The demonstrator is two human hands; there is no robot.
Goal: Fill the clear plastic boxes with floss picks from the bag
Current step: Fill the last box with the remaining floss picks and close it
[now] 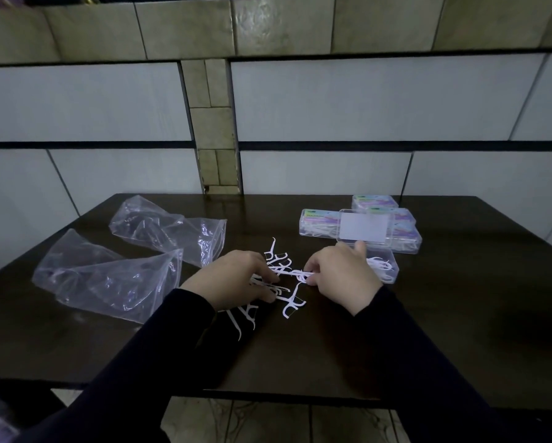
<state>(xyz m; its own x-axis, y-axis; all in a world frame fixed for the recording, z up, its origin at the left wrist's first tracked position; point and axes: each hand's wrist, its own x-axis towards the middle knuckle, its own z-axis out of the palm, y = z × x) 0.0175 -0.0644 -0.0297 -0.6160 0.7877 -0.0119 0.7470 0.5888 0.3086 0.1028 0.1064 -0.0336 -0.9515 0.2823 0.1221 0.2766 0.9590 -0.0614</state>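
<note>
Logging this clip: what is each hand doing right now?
Left hand: fingers curled on loose floss picks.
Right hand: pinching a floss pick.

Your dark wooden table [428, 330] carries two crumpled clear plastic bags [108, 276] at nine to ten o'clock. At its centre lies a loose scatter of white floss picks [292, 303]. At one to two o'clock sits a cluster of closed clear boxes [319, 222], and just in front of them an open box [385, 266] holding picks.
</note>
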